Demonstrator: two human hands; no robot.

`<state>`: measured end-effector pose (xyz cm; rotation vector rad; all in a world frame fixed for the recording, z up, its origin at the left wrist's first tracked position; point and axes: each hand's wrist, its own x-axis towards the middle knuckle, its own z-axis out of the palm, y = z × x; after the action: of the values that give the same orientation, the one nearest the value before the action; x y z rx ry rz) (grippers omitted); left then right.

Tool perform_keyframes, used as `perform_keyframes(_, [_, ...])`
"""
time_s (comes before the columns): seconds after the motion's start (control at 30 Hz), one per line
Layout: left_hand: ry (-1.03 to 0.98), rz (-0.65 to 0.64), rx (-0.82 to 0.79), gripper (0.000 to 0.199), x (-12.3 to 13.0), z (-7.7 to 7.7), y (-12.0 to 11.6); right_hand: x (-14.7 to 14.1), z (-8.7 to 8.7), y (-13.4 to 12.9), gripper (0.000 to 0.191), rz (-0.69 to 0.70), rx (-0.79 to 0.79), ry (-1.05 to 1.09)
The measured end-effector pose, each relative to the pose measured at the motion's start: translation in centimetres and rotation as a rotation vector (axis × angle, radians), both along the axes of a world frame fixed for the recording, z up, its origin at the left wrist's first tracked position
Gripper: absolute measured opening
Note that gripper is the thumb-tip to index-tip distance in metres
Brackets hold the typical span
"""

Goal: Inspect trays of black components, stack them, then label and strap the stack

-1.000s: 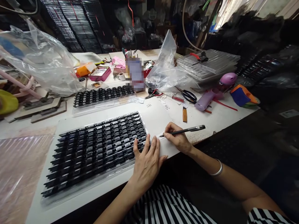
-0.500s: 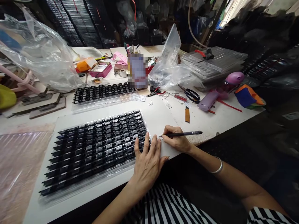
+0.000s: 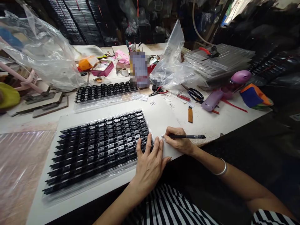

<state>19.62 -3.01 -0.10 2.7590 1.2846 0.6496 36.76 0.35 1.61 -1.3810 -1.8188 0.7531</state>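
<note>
My right hand (image 3: 178, 140) is closed around a slim black pen (image 3: 187, 136), its tip down by the white board (image 3: 161, 114) just right of my left hand. What lies under the tip is too small to make out. My left hand (image 3: 150, 157) rests with fingers spread over the lower right corner of a clear plastic tray (image 3: 55, 197). Rows of small black plastic parts (image 3: 98, 147) fill that tray. Behind it stands a second, smaller-looking group of black parts (image 3: 105, 90) on clear plastic.
Around the right side lie an orange cutter (image 3: 190, 115), black-handled scissors (image 3: 195, 95), a red screwdriver (image 3: 183, 97) and pliers (image 3: 158, 91). A clear bag (image 3: 173, 72) and stacked clear trays (image 3: 220, 59) stand behind. At left are a large plastic bag (image 3: 47, 59) and wooden pieces (image 3: 50, 106).
The whole view has shifted slightly, so everything sits a little further right. My left hand stays on the tray corner, and my right hand keeps the pen at nearly the same spot.
</note>
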Motion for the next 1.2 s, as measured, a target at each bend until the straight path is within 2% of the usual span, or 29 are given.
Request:
perform_keyframes(0.8, [0.003, -0.010, -0.010, 0.050, 0.0, 0.2, 0.1, 0.2, 0.0, 0.0, 0.020, -0.013, -0.001, 0.018])
perform_keyframes(0.97, [-0.011, -0.011, -0.008, 0.049, 0.0, 0.2, 0.2, 0.8, 0.9, 0.4, 0.004, -0.059, -0.087, 0.166])
perform_keyframes(1.03, [-0.012, -0.008, -0.004, 0.049, 0.0, 0.2, 0.2, 1.0, 1.2, 0.5, 0.008, -0.036, -0.111, 0.190])
perform_keyframes(1.17, [-0.001, 0.002, -0.001, 0.049, 0.0, 0.3, 0.1, 1.0, 0.8, 0.4, 0.003, -0.015, -0.046, 0.081])
perform_keyframes(1.2, [0.003, 0.003, -0.001, 0.049, 0.0, 0.3, 0.1, 1.0, 0.7, 0.4, 0.007, -0.010, -0.025, 0.057])
